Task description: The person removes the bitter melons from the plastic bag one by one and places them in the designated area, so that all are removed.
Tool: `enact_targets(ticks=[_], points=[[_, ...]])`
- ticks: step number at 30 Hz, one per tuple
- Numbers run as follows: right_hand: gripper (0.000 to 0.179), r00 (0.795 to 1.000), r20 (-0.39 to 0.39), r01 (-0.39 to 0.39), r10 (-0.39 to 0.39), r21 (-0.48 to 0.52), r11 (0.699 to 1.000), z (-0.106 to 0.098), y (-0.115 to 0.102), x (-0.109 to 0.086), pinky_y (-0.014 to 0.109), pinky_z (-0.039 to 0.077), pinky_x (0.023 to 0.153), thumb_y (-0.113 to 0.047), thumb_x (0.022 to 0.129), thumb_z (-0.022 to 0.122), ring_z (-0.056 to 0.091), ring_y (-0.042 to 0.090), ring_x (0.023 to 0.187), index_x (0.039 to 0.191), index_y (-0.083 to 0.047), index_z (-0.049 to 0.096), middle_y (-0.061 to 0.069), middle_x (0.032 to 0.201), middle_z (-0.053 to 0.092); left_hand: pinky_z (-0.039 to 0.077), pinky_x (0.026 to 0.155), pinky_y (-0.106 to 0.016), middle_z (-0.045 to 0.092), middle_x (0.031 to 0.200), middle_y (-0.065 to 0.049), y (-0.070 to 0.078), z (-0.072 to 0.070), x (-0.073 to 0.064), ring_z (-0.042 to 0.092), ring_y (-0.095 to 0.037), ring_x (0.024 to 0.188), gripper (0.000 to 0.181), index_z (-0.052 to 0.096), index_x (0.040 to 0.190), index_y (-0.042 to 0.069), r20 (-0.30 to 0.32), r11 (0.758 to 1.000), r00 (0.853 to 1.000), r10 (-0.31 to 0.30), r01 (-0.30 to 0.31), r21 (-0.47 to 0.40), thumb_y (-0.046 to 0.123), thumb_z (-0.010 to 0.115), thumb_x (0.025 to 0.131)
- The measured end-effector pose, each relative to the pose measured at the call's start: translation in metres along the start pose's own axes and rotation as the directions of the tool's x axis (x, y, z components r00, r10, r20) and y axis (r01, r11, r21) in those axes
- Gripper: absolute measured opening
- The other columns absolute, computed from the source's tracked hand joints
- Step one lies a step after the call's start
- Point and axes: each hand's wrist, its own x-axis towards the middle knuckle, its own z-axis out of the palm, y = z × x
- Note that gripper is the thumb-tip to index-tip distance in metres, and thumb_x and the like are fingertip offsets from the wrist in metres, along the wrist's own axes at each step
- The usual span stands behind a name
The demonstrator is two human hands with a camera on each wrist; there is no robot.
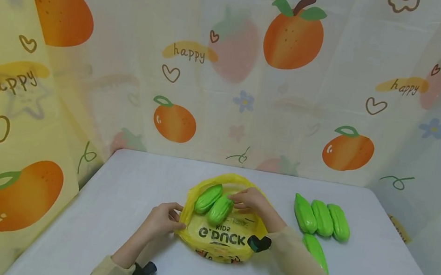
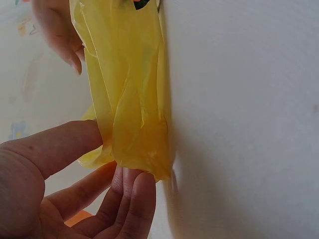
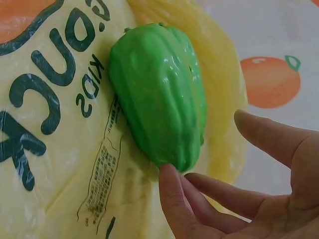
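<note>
A yellow plastic bag (image 1: 227,239) printed with dark letters lies on the white table (image 1: 128,190). Two green ridged gourds (image 1: 208,198) (image 1: 220,210) lie side by side at its mouth. My left hand (image 1: 175,218) pinches the bag's left edge between thumb and fingers (image 2: 130,196); the thin yellow film (image 2: 129,99) hangs from that pinch. My right hand (image 1: 237,202) is at the mouth with straight fingers, one fingertip (image 3: 172,181) touching the end of the nearer gourd (image 3: 162,94), which rests on the bag (image 3: 60,149).
Three more green gourds (image 1: 322,217) lie in a row on the table to the right, with another (image 1: 316,250) just in front of them, partly behind my right sleeve. A fruit-print curtain (image 1: 231,64) encloses the table at the back and sides.
</note>
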Motion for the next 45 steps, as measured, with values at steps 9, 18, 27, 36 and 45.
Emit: enact_targets(ticks=[9, 18, 27, 36, 45], points=[[0.059, 0.999, -0.029, -0.036, 0.034, -0.062, 0.997, 0.011, 0.0, 0.009, 0.039, 0.057, 0.075, -0.028, 0.082, 0.074, 0.067, 0.031, 0.096, 0.123, 0.009, 0.054, 0.023, 0.119, 0.059, 0.047, 0.056, -0.027, 0.062, 0.079, -0.004, -0.001, 0.001, 0.001, 0.056, -0.015, 0.068, 0.045, 0.065, 0.11, 0.003, 0.001, 1.0, 1.0, 0.005, -0.005, -0.008, 0.012, 0.082, 0.069], [0.06, 1.0, -0.013, -0.006, 0.004, -0.14, 0.99, 0.023, -0.002, 0.003, 0.043, 0.056, 0.073, -0.032, 0.08, 0.075, 0.064, 0.03, 0.092, 0.122, 0.006, 0.056, 0.02, 0.114, 0.061, 0.047, 0.056, -0.027, 0.061, 0.078, -0.004, -0.002, 0.001, 0.001, 0.056, -0.015, 0.066, 0.044, 0.066, 0.11, 0.003, -0.001, 1.0, 1.0, 0.002, -0.002, -0.023, 0.011, 0.081, 0.069], [0.061, 0.999, -0.044, 0.021, -0.029, -0.188, 0.982, 0.029, -0.001, 0.003, 0.041, 0.057, 0.071, -0.026, 0.075, 0.08, 0.063, 0.03, 0.09, 0.122, 0.006, 0.056, 0.017, 0.112, 0.059, 0.047, 0.056, -0.027, 0.062, 0.079, -0.003, -0.002, 0.001, 0.001, 0.056, -0.015, 0.066, 0.043, 0.065, 0.109, 0.004, 0.002, 1.0, 1.0, 0.006, -0.006, -0.021, 0.011, 0.081, 0.07], [0.07, 0.999, -0.044, 0.008, -0.016, -0.175, 0.985, 0.03, 0.0, 0.006, 0.042, 0.056, 0.071, -0.023, 0.075, 0.081, 0.063, 0.033, 0.093, 0.129, 0.008, 0.05, 0.022, 0.123, 0.054, 0.047, 0.056, -0.027, 0.062, 0.079, -0.004, 0.0, 0.001, 0.0, 0.056, -0.015, 0.067, 0.044, 0.065, 0.109, 0.003, 0.001, 1.0, 1.0, 0.005, -0.005, -0.014, 0.011, 0.081, 0.069], [0.07, 1.0, -0.025, 0.007, -0.011, -0.157, 0.988, 0.028, 0.001, 0.003, 0.043, 0.056, 0.073, -0.023, 0.076, 0.079, 0.062, 0.036, 0.097, 0.13, 0.008, 0.049, 0.023, 0.124, 0.055, 0.047, 0.056, -0.027, 0.061, 0.08, -0.005, -0.001, 0.0, 0.0, 0.055, -0.016, 0.066, 0.044, 0.065, 0.11, 0.003, -0.002, 1.0, 1.0, -0.002, 0.002, -0.014, 0.012, 0.081, 0.07]])
